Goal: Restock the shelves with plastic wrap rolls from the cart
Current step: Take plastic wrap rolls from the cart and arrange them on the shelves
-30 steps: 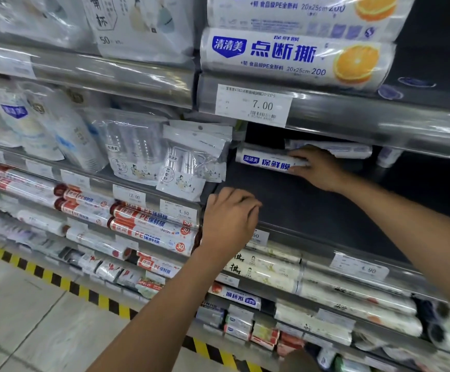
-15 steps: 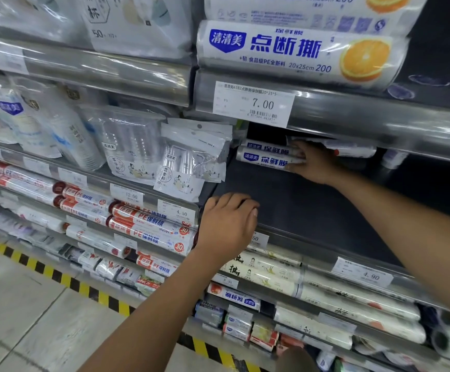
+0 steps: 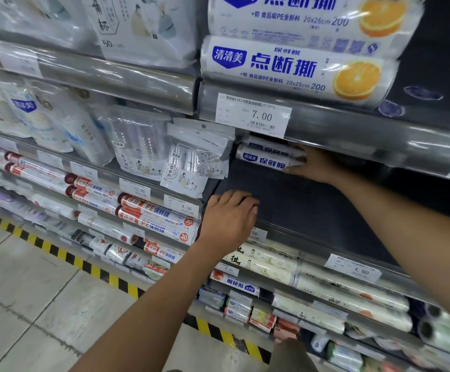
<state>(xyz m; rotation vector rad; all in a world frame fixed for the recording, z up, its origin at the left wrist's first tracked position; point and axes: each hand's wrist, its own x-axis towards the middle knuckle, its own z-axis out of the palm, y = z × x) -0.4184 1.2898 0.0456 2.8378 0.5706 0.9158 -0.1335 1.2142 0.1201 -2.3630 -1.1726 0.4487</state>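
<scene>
Two white plastic wrap rolls with blue labels lie one behind the other at the back left of the dark middle shelf [image 3: 312,210]. My right hand [image 3: 313,165] reaches deep under the upper shelf and grips the right end of the front roll [image 3: 264,159]. The rear roll [image 3: 261,145] sits just behind it, half hidden by the price rail. My left hand [image 3: 229,218] rests on the shelf's front edge [image 3: 307,240], with its fingers curled over the rail. No cart is in view.
Large orange-printed wrap rolls [image 3: 293,68] fill the shelf above, over a 7.00 price tag [image 3: 253,115]. Bags of plastic cups [image 3: 191,162] hang to the left. Red-labelled rolls [image 3: 154,218] and more rolls [image 3: 272,264] fill the lower shelves. Yellow-black tape [image 3: 89,267] lines the tiled floor.
My right hand has pushed the roll further back until it lies against the rear roll. My left hand stays on the shelf edge. The view has moved closer.
</scene>
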